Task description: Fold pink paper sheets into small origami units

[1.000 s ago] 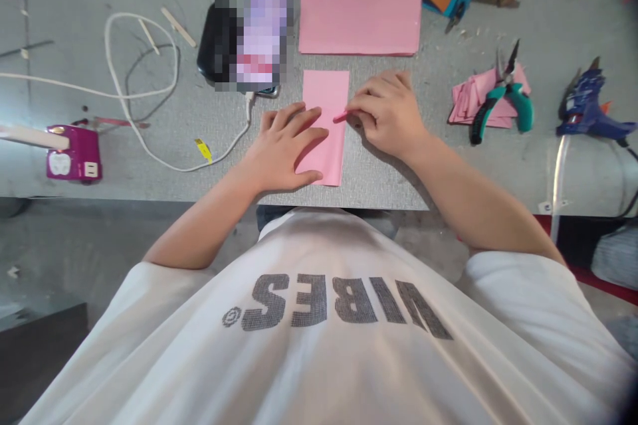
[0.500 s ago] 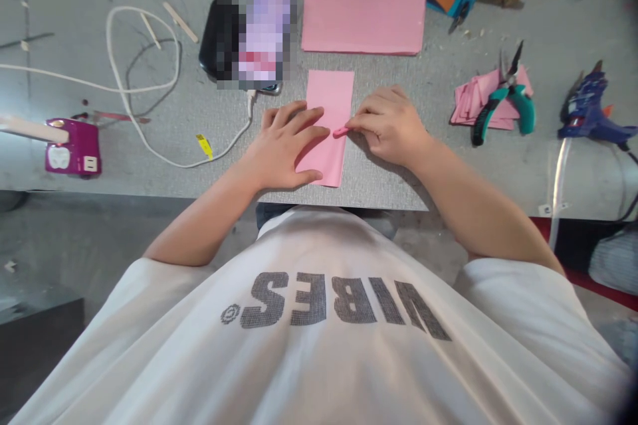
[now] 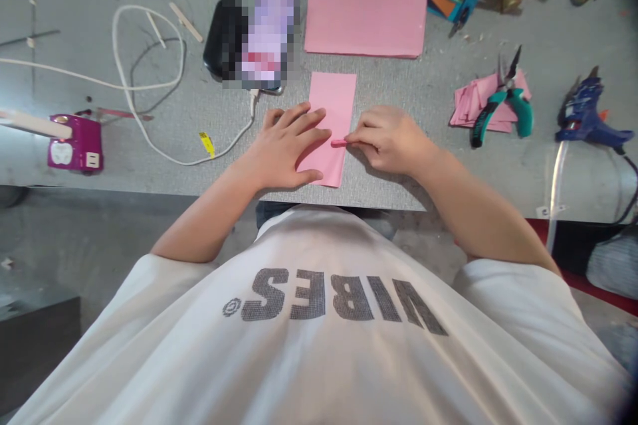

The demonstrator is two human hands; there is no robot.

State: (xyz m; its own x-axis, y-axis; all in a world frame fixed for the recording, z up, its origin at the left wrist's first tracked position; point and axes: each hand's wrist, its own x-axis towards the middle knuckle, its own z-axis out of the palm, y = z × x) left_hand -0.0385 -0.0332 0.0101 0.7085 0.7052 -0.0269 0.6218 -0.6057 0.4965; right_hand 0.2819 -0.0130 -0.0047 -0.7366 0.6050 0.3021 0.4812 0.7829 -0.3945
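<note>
A narrow pink paper [image 3: 335, 96] lies lengthwise on the grey table in front of me, looking folded along its long side. My left hand [image 3: 289, 146] rests flat on its left part, fingers spread, pressing it down. At the paper's right edge, my right hand [image 3: 386, 139] is closed, pinching a slim pink tool with a rounded end [image 3: 338, 143] between thumb and fingers. The tool's tip lies over the paper; its other end is hidden in the fingers, and its exact kind is unclear.
Larger pink sheets [image 3: 366, 6] lie beyond the paper. To the right are pliers [image 3: 504, 99] on small pink pieces [image 3: 466, 103] and a blue glue gun [image 3: 585, 109]. A phone [image 3: 269, 33], white cable [image 3: 187, 164] and purple power adapter [image 3: 74, 146] are on the left.
My right hand has slid slightly toward me along the paper's right edge with the pink tool, which now lies more level. The left hand stays flat on the paper.
</note>
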